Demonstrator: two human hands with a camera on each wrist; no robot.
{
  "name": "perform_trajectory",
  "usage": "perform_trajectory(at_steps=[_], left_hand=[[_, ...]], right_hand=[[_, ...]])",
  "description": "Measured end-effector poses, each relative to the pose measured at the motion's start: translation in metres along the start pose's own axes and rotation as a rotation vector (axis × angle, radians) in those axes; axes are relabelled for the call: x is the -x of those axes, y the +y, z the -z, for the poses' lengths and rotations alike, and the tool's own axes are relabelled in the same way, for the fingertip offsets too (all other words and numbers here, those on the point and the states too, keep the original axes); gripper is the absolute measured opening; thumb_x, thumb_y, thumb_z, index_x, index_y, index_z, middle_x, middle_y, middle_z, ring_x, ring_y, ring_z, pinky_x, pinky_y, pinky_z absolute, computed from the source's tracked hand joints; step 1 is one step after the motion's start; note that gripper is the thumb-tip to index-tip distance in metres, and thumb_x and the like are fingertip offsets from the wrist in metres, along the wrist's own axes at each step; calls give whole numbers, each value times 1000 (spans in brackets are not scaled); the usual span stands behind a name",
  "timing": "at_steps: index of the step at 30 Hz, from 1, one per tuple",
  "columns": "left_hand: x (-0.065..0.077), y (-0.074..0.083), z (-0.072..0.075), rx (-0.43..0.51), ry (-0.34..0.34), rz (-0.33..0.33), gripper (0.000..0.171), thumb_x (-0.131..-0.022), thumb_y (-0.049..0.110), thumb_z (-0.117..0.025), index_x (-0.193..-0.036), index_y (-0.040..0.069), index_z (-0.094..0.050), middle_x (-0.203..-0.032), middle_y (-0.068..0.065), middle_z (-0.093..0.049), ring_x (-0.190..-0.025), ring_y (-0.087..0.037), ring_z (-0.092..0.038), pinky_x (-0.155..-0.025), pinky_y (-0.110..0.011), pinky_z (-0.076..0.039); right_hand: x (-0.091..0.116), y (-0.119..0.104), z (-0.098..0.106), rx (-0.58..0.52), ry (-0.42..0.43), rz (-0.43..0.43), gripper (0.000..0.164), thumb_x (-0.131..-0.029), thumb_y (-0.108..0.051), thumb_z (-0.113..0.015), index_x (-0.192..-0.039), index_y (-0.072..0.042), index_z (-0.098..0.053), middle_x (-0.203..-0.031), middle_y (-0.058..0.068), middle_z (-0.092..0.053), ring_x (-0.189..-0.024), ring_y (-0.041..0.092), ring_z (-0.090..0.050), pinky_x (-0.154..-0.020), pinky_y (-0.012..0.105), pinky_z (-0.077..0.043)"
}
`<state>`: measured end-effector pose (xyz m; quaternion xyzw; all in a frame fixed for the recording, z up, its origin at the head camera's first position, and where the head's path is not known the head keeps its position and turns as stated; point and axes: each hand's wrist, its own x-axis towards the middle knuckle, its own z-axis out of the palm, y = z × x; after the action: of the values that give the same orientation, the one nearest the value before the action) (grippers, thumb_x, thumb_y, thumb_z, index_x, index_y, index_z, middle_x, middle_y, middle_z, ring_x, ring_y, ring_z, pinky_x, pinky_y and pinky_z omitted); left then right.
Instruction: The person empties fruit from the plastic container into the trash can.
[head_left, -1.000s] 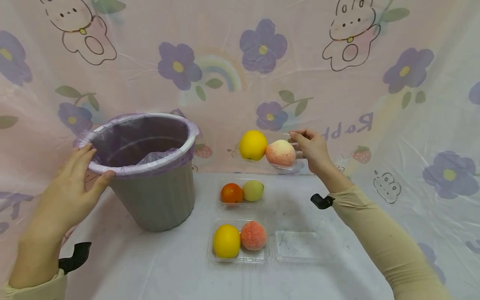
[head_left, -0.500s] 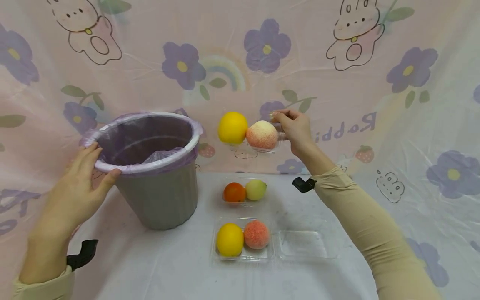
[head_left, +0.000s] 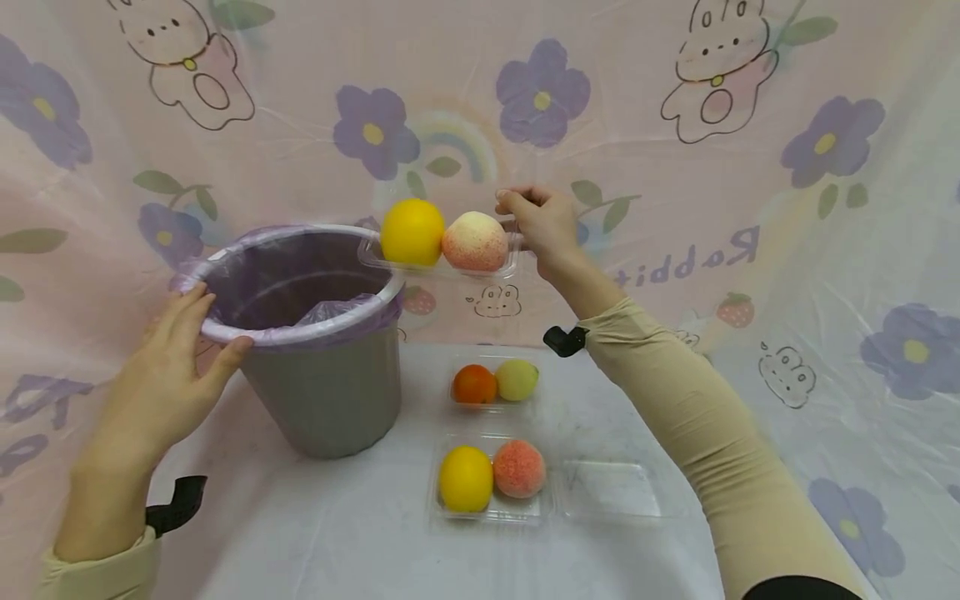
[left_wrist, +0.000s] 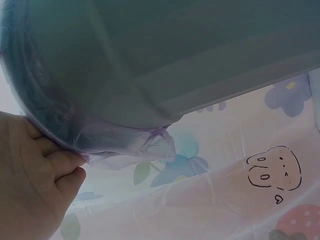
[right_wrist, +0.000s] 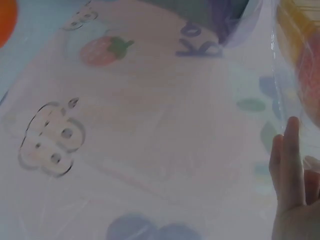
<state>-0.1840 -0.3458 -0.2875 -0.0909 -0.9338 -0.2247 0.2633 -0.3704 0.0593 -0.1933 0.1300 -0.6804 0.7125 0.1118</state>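
Observation:
In the head view my right hand [head_left: 542, 229] pinches the right end of a clear plastic fruit box [head_left: 480, 270], held up in the air. It carries a yellow fruit [head_left: 412, 233] and a peach [head_left: 476, 242], and its left end overlaps the bin's rim. At the left, my left hand [head_left: 157, 379] grips the rim of a grey trash can [head_left: 322, 400] lined with a thin purple bag [head_left: 341, 310]. The left wrist view shows that hand [left_wrist: 37, 175] with its fingers at the bagged rim. Fingers [right_wrist: 292, 160] lie along the box in the right wrist view.
On the white table [head_left: 345, 533] stands a clear box [head_left: 525, 518] with a yellow fruit [head_left: 466, 479] and a pinkish peach [head_left: 519, 469]. Behind it another box holds an orange fruit [head_left: 474, 384] and a pale green one [head_left: 517, 380]. A clear plastic tray [head_left: 611, 490] lies to the right.
My right hand has moved left and up with the fruit box, from right of the table's middle to the trash can's rim. My left hand has stayed on the rim.

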Motion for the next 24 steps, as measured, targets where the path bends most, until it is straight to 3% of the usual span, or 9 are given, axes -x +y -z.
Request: perform_trajectory(at_steps=[9,17,24], left_hand=[[1,1,0,-12,-2,12,76,-107,41,-56,-160,-6,-28,-170,-23,-20,-158,-45,-11,-128,-59,-5],[1,2,1,-23,-17,17,78,-107,43,-55,-160,-5,-27,-171,-22,-19,-157,-46,-10,-127,-59,-4],[3,3,4,-28,-42,37,80,-107,44,-55,-162,-3,-23,-172,-22,-16,-157,-47,-9,-127,-61,-3]], right_hand=[[-4,-8,-49,-37,-49,42,18,-99,-17,-68,-109,-3,-74,-97,7,-68,-76,20,-74,-58,29,-62],[-6,-2,-90,-74,-78,52,18,-100,-15,-69,-111,-2,-73,-98,8,-68,-73,20,-73,-58,32,-63],[-7,6,-118,-59,-85,58,16,-99,-17,-70,-109,-5,-75,-98,4,-70,-90,31,-73,-57,29,-61]])
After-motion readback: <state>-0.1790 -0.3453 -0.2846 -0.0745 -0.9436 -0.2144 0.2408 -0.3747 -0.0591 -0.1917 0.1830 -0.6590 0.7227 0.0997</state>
